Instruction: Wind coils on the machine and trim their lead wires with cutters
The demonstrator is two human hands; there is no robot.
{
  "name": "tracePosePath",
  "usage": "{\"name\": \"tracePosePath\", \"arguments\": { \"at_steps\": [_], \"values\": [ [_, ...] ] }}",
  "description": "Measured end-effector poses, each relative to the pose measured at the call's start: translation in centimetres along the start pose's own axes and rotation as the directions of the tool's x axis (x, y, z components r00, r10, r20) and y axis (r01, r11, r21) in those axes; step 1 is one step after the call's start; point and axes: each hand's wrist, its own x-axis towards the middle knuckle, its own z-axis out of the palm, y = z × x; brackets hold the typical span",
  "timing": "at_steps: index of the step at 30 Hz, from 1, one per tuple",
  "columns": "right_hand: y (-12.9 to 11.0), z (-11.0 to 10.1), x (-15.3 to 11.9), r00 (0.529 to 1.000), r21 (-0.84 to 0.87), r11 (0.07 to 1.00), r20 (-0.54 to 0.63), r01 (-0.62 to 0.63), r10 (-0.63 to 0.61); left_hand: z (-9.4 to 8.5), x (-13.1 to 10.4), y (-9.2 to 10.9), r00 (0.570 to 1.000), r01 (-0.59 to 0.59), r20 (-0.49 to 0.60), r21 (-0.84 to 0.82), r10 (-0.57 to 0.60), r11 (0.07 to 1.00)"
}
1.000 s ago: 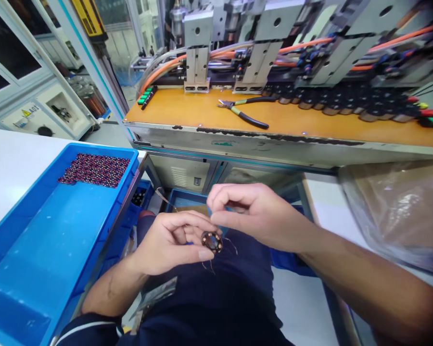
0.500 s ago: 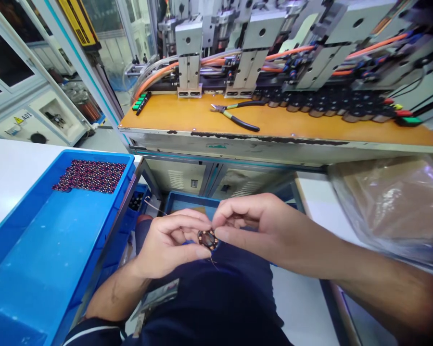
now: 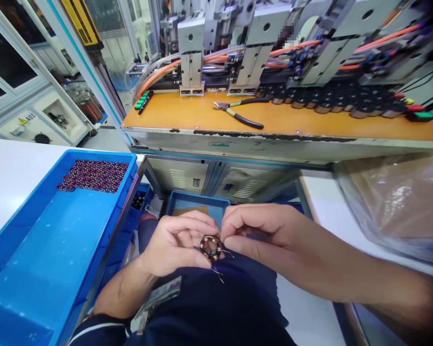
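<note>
A small ring-shaped motor stator (image 3: 203, 245) with copper windings sits between my hands, its open face turned up toward me. Thin copper wire ends (image 3: 218, 274) stick out from it at the bottom, left and right. My left hand (image 3: 176, 245) grips the stator from the left, thumb below and fingers behind. At the stator's right edge, my right hand (image 3: 263, 235) has thumb and forefinger pinched together; whether a wire or the rim is between them is hidden.
To the left, a blue tray (image 3: 50, 254) contains many small dark red-and-black parts (image 3: 97, 175). Cutting pliers (image 3: 240, 113), a black marker (image 3: 146, 102) and rows of black cylindrical parts (image 3: 332, 103) lie on the orange machine bench (image 3: 166, 115). A plastic-wrapped package (image 3: 397, 206) rests at right.
The stator has turned in my left hand, and more wire ends show around it. My right fingertips have shifted slightly right and down along its edge. The view has shifted slightly.
</note>
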Motion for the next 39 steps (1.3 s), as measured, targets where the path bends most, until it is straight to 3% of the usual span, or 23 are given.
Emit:
{"name": "tracePosePath", "arguments": {
  "at_steps": [18,21,24,27,29,31,34,39],
  "values": [
    [-0.1,0.7,-0.4,0.995,-0.033,0.996,-0.049,0.083,-0.084,0.0,0.2,-0.2,0.993,-0.117,0.010,0.081,0.116,0.990],
    [0.1,0.0,-0.9,0.988,-0.111,0.981,0.021,0.157,-0.156,0.1,0.2,-0.3,0.992,-0.124,0.009,0.077,0.124,0.989],
    [1.0,-0.8,-1.2,0.940,-0.258,0.907,0.023,0.334,-0.340,0.1,0.4,-0.4,0.994,-0.107,0.009,0.026,0.107,0.994],
    [1.9,-1.2,-0.9,0.821,-0.466,0.747,-0.074,0.474,-0.567,0.2,0.5,-0.4,0.995,-0.090,0.038,-0.061,0.092,0.994],
    [2.2,-1.0,-0.6,0.743,-0.545,0.641,-0.050,0.540,-0.668,0.3,0.6,-0.5,0.997,-0.063,0.045,-0.100,0.067,0.993],
    [2.4,-0.6,-0.2,0.699,-0.566,0.577,-0.003,0.589,-0.715,0.5,0.5,-0.4,0.999,-0.023,0.044,-0.122,0.029,0.992],
    [2.2,-0.2,0.1,0.676,-0.547,0.559,0.019,0.624,-0.736,0.7,0.4,-0.4,0.999,0.023,0.025,-0.126,-0.020,0.992],
    [1.8,-0.1,0.1,0.680,-0.527,0.566,0.033,0.635,-0.732,0.8,0.3,-0.2,0.998,0.067,0.015,-0.096,-0.066,0.993]
  ]
}}
